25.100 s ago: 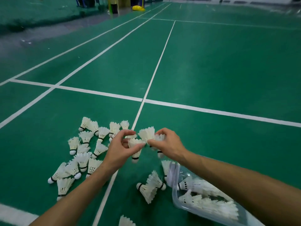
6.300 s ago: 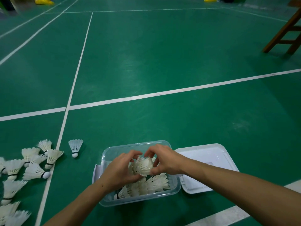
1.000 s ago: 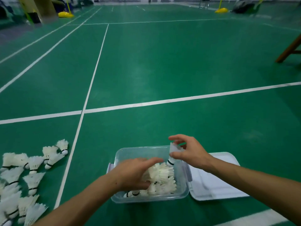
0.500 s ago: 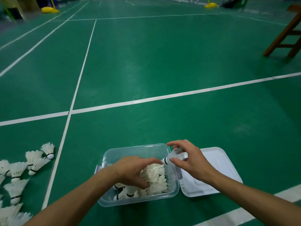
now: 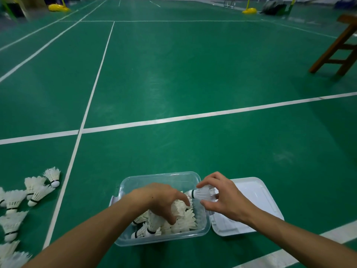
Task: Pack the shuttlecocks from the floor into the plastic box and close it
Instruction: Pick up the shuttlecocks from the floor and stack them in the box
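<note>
Since half a second ago, the right hand (image 5: 225, 200) has drawn slightly back, pinching one white mesh-skirted shuttlecock (image 5: 203, 194) sideways over the right rim of the clear plastic box (image 5: 160, 177). Left hand (image 5: 160, 200) presses clawed onto the white feather shuttlecocks (image 5: 183, 219) packed inside. White plastic lid (image 5: 255, 196) lies beside the box on the green floor (image 5: 193, 74); more loose shuttlecocks (image 5: 36, 190) lie left.

lid (image 5: 257, 198) right of box (image 5: 154, 179), loose shuttlecocks (image 5: 36, 192) far left
</note>
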{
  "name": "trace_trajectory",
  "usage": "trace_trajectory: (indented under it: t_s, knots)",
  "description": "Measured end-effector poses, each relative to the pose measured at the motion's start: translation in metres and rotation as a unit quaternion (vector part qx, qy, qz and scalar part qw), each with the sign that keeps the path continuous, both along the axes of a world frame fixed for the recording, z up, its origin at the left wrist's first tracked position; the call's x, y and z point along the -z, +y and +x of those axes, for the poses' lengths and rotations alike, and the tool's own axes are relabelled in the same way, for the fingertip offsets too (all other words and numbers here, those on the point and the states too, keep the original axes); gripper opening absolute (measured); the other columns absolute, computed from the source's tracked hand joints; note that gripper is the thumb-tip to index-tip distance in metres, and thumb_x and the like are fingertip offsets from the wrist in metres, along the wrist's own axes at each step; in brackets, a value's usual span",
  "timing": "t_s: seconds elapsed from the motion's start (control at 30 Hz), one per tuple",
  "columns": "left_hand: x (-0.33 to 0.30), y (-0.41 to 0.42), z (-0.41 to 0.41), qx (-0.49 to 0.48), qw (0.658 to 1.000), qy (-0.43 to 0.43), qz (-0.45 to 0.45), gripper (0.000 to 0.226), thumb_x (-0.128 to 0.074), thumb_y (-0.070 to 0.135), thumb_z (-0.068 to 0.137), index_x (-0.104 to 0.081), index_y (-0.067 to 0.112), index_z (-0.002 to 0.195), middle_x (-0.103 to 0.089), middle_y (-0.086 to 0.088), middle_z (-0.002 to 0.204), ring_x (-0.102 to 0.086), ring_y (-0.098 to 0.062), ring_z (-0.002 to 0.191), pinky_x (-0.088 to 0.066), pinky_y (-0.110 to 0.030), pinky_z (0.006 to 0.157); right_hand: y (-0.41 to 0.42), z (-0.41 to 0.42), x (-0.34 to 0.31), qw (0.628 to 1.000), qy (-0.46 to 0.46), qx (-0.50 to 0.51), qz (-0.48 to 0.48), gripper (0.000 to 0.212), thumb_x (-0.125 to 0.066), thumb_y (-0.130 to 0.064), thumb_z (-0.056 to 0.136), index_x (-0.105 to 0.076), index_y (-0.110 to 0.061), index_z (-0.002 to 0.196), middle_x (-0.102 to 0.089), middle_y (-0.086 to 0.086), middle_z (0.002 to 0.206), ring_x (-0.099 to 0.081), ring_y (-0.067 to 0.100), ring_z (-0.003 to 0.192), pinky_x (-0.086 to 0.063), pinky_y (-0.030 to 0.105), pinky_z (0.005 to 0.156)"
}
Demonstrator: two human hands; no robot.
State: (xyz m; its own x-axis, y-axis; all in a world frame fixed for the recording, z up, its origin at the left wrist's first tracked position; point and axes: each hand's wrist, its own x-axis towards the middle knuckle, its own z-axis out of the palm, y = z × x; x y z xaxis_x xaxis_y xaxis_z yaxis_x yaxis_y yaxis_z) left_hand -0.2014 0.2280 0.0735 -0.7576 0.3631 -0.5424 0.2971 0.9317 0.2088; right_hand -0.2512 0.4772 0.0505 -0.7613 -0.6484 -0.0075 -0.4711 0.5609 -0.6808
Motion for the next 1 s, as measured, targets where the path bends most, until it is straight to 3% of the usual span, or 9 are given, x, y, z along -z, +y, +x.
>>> trace_trajectory:
  t_s: [0.17, 0.23, 0.33, 0.5, 0.6, 0.73, 1.0]
  knots:
    - [-0.006, -0.010, 0.001, -0.010, 1.000, 0.018, 0.006, 0.062, -0.074, 0.051, 0.083, -0.045, 0.059, 0.137, -0.060, 0.010, 0.102, -0.056, -0.019, 0.093, -0.045, -0.036, 0.075, 0.000, 0.000, -0.001, 0.999, -0.005, -0.009, 0.034, 0.047, -0.081, -0.035, 0.082, -0.066, -0.043, 0.125, -0.045, -0.023, 0.118, -0.053, 0.002, 0.114, -0.055, 0.031, 0.094]
    - [-0.009, -0.020, 0.006, -0.023, 0.999, 0.022, 0.022, 0.062, -0.074, 0.051, 0.082, -0.044, 0.060, 0.136, -0.062, 0.010, 0.100, -0.058, -0.018, 0.094, -0.051, -0.037, 0.079, -0.004, 0.001, -0.003, 0.999, 0.009, -0.019, 0.040, 0.046, -0.079, -0.035, 0.083, -0.065, -0.042, 0.127, -0.044, -0.021, 0.117, -0.054, 0.004, 0.111, -0.055, 0.032, 0.093]
    - [-0.013, -0.033, 0.014, -0.040, 0.998, 0.033, 0.048, 0.062, -0.075, 0.053, 0.083, -0.045, 0.061, 0.137, -0.058, 0.016, 0.094, -0.056, -0.014, 0.092, -0.047, -0.035, 0.076, -0.013, 0.003, -0.006, 0.997, 0.037, -0.039, 0.048, 0.048, -0.078, -0.035, 0.086, -0.062, -0.042, 0.131, -0.047, -0.018, 0.118, -0.055, 0.004, 0.110, -0.053, 0.030, 0.094]
    - [-0.018, -0.047, 0.024, -0.057, 0.995, 0.042, 0.073, 0.065, -0.072, 0.053, 0.083, -0.043, 0.063, 0.139, -0.062, 0.019, 0.102, -0.058, -0.011, 0.095, -0.052, -0.035, 0.085, -0.032, 0.007, -0.017, 0.979, 0.164, -0.057, 0.105, 0.052, -0.075, -0.046, 0.085, -0.057, -0.043, 0.134, -0.062, -0.024, 0.123, -0.048, 0.012, 0.108, -0.049, 0.031, 0.088]
    - [-0.019, -0.054, 0.028, -0.061, 0.994, 0.050, 0.070, 0.067, -0.069, 0.055, 0.079, -0.039, 0.068, 0.137, -0.068, 0.015, 0.112, -0.060, -0.012, 0.101, -0.054, -0.040, 0.090, -0.042, 0.009, -0.015, 0.989, 0.115, -0.056, 0.076, 0.052, -0.077, -0.043, 0.083, -0.059, -0.041, 0.132, -0.064, -0.021, 0.123, -0.047, 0.012, 0.108, -0.046, 0.029, 0.091]
    - [-0.023, -0.064, 0.034, -0.070, 0.993, 0.048, 0.078, 0.067, -0.067, 0.055, 0.077, -0.039, 0.070, 0.136, -0.069, 0.013, 0.106, -0.061, -0.011, 0.097, -0.054, -0.040, 0.090, -0.060, 0.014, -0.007, 0.994, 0.057, -0.074, 0.059, 0.050, -0.081, -0.038, 0.083, -0.063, -0.034, 0.129, -0.065, -0.013, 0.123, -0.051, 0.003, 0.108, -0.046, 0.022, 0.092]
    - [-0.022, -0.064, 0.038, -0.076, 0.993, 0.051, 0.073, 0.073, -0.067, 0.053, 0.080, -0.032, 0.072, 0.142, -0.068, 0.008, 0.090, -0.055, -0.010, 0.082, -0.054, -0.038, 0.081, -0.076, 0.013, 0.001, 0.990, 0.091, -0.051, 0.100, 0.056, -0.085, -0.039, 0.082, -0.060, -0.025, 0.131, -0.067, -0.006, 0.124, -0.059, 0.014, 0.114, -0.050, 0.026, 0.092]
